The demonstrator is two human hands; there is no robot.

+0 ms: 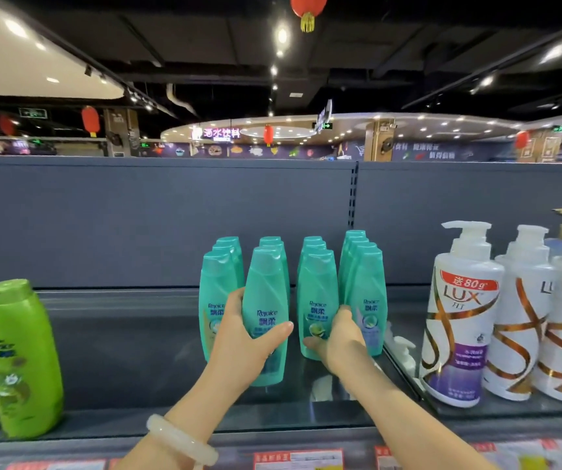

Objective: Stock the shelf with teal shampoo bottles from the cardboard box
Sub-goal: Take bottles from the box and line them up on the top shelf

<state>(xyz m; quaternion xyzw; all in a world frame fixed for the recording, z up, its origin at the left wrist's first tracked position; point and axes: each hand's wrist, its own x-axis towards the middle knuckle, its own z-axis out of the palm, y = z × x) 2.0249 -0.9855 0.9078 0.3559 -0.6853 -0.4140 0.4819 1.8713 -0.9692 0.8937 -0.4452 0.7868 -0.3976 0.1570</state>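
The left hand (239,344) has its grip closed around a teal plastic shampoo bottle (266,317), upright at the front of the second row on the dark grey metal shelf (120,351). The right hand (339,337) grips the front teal bottle of the third row (317,300), beside white pump bottles (459,317).

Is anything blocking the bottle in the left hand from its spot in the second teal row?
Nothing visible does. The left hand holds the teal bottle directly ahead of its row; only bare shelf lies nearby. The right hand is on the neighbouring row's front bottle, off to the side.
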